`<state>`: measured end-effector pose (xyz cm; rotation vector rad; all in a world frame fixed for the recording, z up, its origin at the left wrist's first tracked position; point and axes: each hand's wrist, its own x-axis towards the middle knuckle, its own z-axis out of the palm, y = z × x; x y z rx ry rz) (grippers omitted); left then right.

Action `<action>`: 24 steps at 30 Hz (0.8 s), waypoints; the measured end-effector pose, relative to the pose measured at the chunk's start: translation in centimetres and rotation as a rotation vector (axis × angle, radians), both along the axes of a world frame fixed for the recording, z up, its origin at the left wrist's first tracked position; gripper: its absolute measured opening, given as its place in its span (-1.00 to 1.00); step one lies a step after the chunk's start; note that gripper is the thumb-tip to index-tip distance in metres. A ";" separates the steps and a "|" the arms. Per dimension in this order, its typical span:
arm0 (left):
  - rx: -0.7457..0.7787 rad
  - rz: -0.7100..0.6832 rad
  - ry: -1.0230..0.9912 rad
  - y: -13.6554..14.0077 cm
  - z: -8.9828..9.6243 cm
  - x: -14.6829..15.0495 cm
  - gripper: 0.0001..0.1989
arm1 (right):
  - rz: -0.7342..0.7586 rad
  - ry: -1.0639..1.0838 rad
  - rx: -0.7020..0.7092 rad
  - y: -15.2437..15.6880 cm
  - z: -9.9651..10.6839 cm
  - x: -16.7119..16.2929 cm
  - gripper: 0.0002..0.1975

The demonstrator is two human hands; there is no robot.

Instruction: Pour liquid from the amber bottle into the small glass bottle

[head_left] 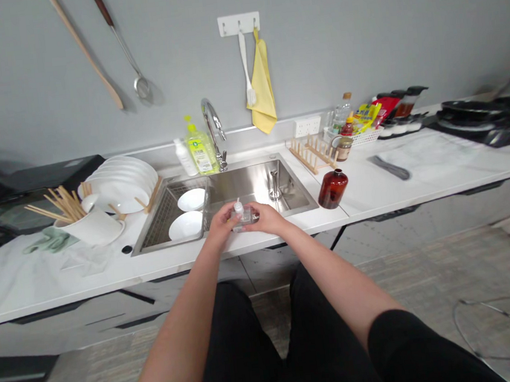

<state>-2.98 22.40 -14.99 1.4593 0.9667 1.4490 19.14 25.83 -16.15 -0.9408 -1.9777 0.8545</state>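
Between my two hands is a small clear bottle (242,216) with a white nozzle top, held upright at the front rim of the steel sink (245,183). My left hand (222,223) grips its left side, and the fingers of my right hand (263,219) wrap its right side. How full the bottle is I cannot make out. Two white bowls, a rear one (192,199) and a front one (185,225), sit in the wire basket (157,216) to the left of my hands. Over to the right, an open-topped amber bottle (332,189) stands on the counter.
A chrome faucet (212,128), a yellow-green soap bottle (201,151) and a white bottle (184,157) stand behind the sink. White plates (120,187) and a chopstick holder (97,226) are at left. A wooden rack (312,154) and condiments are at right. A yellow cloth (262,87) hangs above.
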 end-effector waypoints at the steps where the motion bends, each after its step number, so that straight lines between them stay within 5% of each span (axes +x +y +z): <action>1: 0.003 0.012 0.007 0.0 0.1 0.0 -0.45 | -0.005 -0.008 0.000 0.0 0.1 0.0 -0.20; 8: 0.049 0.141 0.036 0.1 1.1 0.5 -0.52 | 0.003 -0.008 -0.009 -0.4 0.6 0.1 -0.24; 18: 0.309 0.222 0.550 0.1 8.0 -0.4 -0.74 | -0.024 -0.016 -0.014 -0.4 0.5 0.2 -0.15; 24: 0.261 0.243 0.530 0.0 8.6 -0.5 -0.72 | -0.001 -0.025 0.000 -0.3 0.4 0.2 -0.20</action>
